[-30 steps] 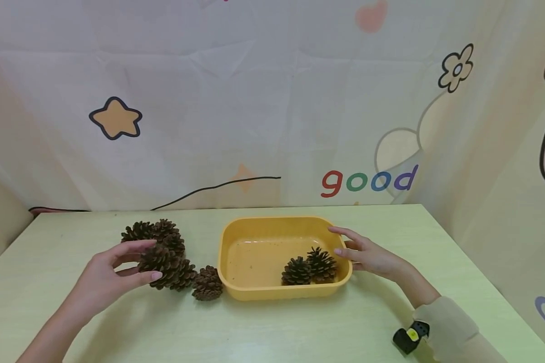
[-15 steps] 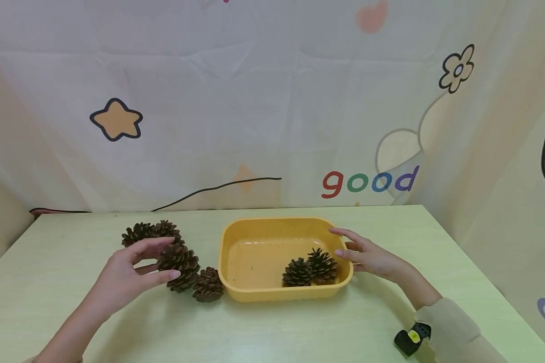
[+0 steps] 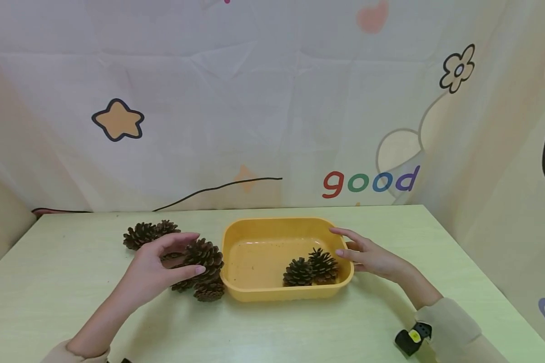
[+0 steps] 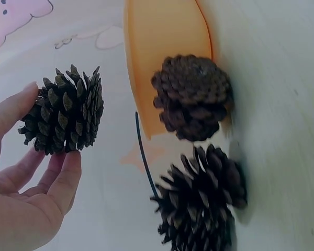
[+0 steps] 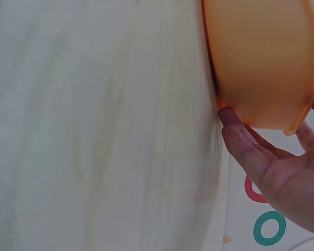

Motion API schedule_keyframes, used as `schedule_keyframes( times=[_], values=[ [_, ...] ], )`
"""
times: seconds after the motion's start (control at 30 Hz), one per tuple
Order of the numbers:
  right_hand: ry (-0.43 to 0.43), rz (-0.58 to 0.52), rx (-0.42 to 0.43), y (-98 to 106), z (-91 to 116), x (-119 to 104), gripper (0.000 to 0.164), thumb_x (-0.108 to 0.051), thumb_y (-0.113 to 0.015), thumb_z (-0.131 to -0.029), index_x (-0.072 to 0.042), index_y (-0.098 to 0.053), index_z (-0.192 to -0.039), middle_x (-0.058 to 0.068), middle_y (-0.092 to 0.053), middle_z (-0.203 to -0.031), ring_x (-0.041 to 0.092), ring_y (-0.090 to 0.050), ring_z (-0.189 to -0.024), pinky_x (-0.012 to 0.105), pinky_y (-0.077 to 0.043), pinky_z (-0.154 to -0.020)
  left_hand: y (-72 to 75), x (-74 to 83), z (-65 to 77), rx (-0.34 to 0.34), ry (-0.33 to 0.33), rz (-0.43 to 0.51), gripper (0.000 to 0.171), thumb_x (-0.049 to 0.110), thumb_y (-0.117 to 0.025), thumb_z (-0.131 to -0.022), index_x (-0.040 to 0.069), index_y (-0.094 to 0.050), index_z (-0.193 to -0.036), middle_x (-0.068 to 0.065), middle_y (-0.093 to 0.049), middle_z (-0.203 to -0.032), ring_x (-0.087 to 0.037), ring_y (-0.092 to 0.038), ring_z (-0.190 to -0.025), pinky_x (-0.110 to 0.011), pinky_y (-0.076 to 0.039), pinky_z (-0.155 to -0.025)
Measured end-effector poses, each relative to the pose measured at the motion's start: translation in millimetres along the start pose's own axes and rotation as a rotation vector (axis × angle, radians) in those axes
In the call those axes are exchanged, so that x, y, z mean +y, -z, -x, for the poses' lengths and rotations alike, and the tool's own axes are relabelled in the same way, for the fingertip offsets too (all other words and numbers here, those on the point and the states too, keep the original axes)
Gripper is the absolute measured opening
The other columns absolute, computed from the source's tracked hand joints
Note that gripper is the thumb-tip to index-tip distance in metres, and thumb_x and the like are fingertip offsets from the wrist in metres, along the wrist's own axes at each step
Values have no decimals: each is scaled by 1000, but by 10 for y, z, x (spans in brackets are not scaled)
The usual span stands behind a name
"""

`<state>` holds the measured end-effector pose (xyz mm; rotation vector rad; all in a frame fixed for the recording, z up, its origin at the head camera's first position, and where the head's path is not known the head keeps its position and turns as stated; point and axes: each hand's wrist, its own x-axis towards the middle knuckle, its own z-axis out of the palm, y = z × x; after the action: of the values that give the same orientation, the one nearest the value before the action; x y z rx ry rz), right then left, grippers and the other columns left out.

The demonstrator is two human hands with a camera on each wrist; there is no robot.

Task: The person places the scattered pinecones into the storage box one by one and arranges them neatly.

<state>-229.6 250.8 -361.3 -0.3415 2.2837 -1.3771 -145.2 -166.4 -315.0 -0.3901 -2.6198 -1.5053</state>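
Observation:
My left hand [image 3: 152, 269] holds a brown pine cone [image 3: 207, 258] between thumb and fingers, just left of the yellow plastic basin [image 3: 272, 294]. In the left wrist view the held pine cone [image 4: 63, 112] is up off the table, with two other pine cones below it, one [image 4: 191, 99] close to the basin wall. My right hand [image 3: 374, 258] grips the basin's right end, thumb and a finger over the rim. From the right wrist, other fingers [image 5: 246, 151] show against the basin's outer wall. Two pine cones [image 3: 298, 272] sit in the basin's front right corner.
Farther back on the left of the pale green table [image 3: 277, 333] lie more pine cones [image 3: 139, 235], partly hidden behind my left hand. A patterned cloth [image 3: 254, 111] hangs behind the table. A small black device [image 3: 409, 342] is by the right sleeve.
My left hand has moved right with the pine cone, from the left group to beside the basin's left rim. My right hand and the basin have stayed in place.

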Motion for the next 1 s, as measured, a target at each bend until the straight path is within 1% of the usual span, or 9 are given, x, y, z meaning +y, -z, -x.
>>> schedule_keyframes(
  times=[0.17, 0.4, 0.53, 0.63, 0.7, 0.77, 0.93, 1.0],
  values=[
    [-1, 1, 2, 0, 3, 6, 64, -28, -53, -92, -20, -19, -146, 22, -13, -148, 46, -27, -128, 51, -42, -92, -98, 40, -49, -12, -35, 30, 54, 25, -77, -73, 10, -57, -121, -10, -58, -119, -26, -56, -105, -29, -49, -87],
    [4, -5, -9, 0, 2, 1, 65, -30, -53, -92, -19, -19, -146, 23, -13, -148, 46, -30, -127, 49, -43, -91, -253, 78, -126, -30, -37, 89, 54, 20, -79, -71, 9, -58, -120, -9, -58, -117, -25, -55, -103, -27, -49, -86],
    [6, 2, -7, -5, 11, -13, 66, -31, -53, -92, -18, -19, -146, 25, -15, -146, 45, -32, -126, 48, -44, -91, -346, 96, -175, -46, -32, 108, 55, 19, -79, -70, 8, -58, -120, -8, -59, -117, -24, -55, -103, -30, -49, -87],
    [5, 6, -3, -1, 24, -23, 67, -31, -54, -91, -17, -18, -146, 26, -16, -146, 46, -33, -125, 48, -44, -91, -418, 103, -208, -59, -25, 114, 54, 19, -79, -70, 10, -59, -119, -6, -59, -116, -23, -55, -102, -31, -49, -88],
    [1, 5, 0, 6, 35, -24, 68, -32, -55, -91, -17, -18, -146, 25, -15, -146, 46, -32, -125, 48, -43, -91, -465, 106, -228, -73, -32, 122, 54, 17, -79, -70, 11, -59, -119, -6, -59, -116, -23, -55, -101, -32, -49, -88],
    [4, 2, -6, 13, 41, -27, 68, -32, -55, -91, -17, -17, -146, 25, -15, -146, 46, -32, -126, 49, -43, -92, -511, 107, -249, -81, -29, 126, 54, 16, -79, -70, 12, -59, -119, -5, -59, -117, -22, -55, -101, -31, -49, -87],
    [9, -6, -18, 14, 25, -24, 67, -31, -54, -92, -17, -17, -146, 26, -14, -146, 46, -31, -126, 50, -43, -92, -621, 87, -295, -101, -37, 128, 53, 16, -78, -71, 13, -58, -120, -4, -57, -119, -22, -53, -103, -31, -49, -88],
    [7, -5, -18, 8, 16, -22, 67, -31, -54, -92, -17, -17, -146, 25, -14, -146, 46, -31, -126, 50, -42, -92, -663, 78, -306, -108, -45, 133, 53, 16, -78, -72, 12, -58, -121, -5, -57, -119, -22, -53, -104, -33, -49, -88]
  ],
)
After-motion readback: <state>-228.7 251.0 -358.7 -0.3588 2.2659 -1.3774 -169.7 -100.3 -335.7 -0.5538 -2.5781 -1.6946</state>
